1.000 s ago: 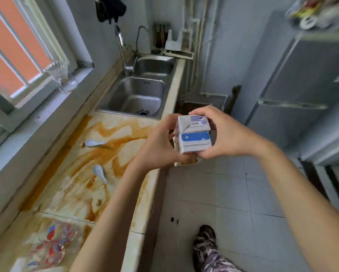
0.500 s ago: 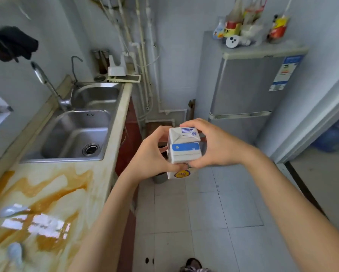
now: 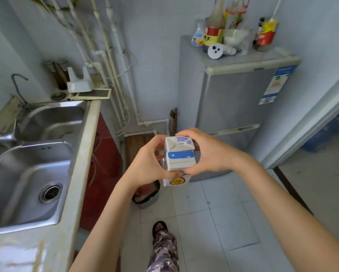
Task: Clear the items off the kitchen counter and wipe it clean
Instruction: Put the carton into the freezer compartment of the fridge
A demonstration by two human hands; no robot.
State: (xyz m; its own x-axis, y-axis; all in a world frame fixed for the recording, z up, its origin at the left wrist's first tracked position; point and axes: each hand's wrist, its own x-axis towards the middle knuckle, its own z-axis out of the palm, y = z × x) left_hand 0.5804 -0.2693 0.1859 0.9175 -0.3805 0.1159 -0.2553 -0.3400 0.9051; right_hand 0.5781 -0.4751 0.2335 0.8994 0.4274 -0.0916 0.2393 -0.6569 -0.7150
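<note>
A white carton (image 3: pixel 179 158) with a blue label and a yellow sticker near its base is held over the tiled floor, to the right of the counter. My left hand (image 3: pixel 148 163) grips its left side, fingers curled round it. My right hand (image 3: pixel 209 152) grips its right side and top. The stained counter (image 3: pixel 52 246) shows at the lower left, wet and streaked with brown. A small bin (image 3: pixel 147 195) with a dark liner stands on the floor just below the carton, partly hidden by my left wrist.
A double steel sink (image 3: pixel 33 173) fills the counter's left part, with a white rack (image 3: pixel 86 87) behind it. A grey fridge (image 3: pixel 233 110) with bottles (image 3: pixel 213 30) on top stands ahead. A doorway (image 3: pixel 325 134) opens at the right. My foot (image 3: pixel 160 230) is on the floor tiles.
My view has swung right, away from the counter with its spoons, toward the fridge. Both hands keep hold of the carton, which now hangs above the bin.
</note>
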